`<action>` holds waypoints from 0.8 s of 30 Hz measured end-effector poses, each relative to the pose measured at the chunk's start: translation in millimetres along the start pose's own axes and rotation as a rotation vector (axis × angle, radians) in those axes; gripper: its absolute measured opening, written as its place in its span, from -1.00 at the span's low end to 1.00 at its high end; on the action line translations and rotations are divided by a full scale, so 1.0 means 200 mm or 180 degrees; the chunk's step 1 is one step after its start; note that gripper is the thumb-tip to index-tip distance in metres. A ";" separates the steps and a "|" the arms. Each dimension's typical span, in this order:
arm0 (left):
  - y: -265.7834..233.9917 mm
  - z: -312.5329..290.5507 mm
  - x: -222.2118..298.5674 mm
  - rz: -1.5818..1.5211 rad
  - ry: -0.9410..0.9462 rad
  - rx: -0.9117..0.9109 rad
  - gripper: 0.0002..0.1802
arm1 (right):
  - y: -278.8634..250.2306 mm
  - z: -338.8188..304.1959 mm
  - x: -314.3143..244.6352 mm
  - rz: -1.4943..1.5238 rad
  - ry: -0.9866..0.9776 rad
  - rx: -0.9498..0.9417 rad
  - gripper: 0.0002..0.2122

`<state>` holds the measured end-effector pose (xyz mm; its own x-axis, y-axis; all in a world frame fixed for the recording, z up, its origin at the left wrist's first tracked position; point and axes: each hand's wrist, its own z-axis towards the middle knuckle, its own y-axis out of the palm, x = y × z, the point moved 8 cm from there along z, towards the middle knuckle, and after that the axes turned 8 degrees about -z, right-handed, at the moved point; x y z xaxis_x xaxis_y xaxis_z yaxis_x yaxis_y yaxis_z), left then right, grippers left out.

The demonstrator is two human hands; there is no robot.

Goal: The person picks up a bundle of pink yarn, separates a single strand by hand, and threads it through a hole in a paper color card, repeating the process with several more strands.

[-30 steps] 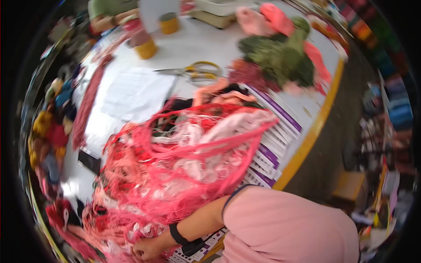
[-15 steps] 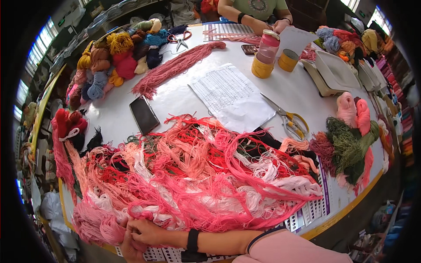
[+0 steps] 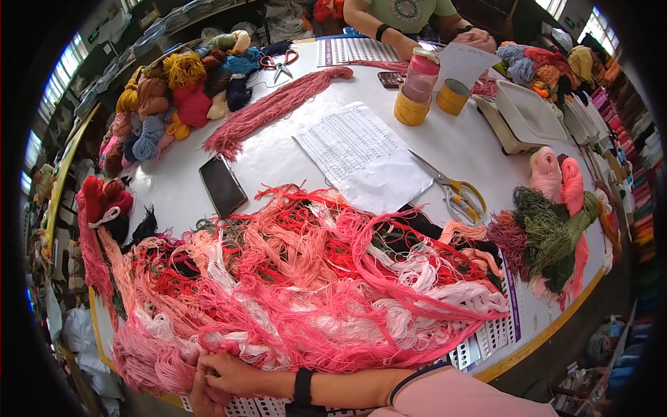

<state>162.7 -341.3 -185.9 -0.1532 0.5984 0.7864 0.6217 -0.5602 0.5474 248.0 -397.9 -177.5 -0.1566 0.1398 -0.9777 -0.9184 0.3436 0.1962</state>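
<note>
The right hand (image 3: 233, 375) reaches across the near table edge and closes its fingers on the pink end of the tangled yarn pile (image 3: 306, 292), with the left hand (image 3: 199, 389) pressed just beside it, its grip hidden. The pile sprawls over the near half of the white table (image 3: 278, 156), so this looks like the gathering step. Next comes a firm, even pull, keeping strands clear of the phone (image 3: 222, 185) and scissors (image 3: 455, 191).
</note>
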 end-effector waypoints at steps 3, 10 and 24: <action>0.01 0.01 -0.01 -0.0014 -0.0003 -0.0016 -0.42 | -0.01 0.00 0.00 -0.0056 -0.0067 0.0087 -0.86; -0.02 -0.01 0.01 -0.0036 0.0052 0.0011 -0.42 | 0.00 0.00 0.00 -0.0143 -0.0111 0.0245 -0.86; 0.06 -0.17 0.16 -0.0618 0.0277 0.0049 -0.53 | 0.14 -0.10 -0.09 0.1326 0.0734 -0.0845 -0.93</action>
<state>139.2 -347.4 -144.1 -0.3366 0.6422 0.6887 0.5856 -0.4300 0.6872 217.1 -410.1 -155.9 -0.5750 -0.0035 -0.8181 -0.8171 0.0521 0.5741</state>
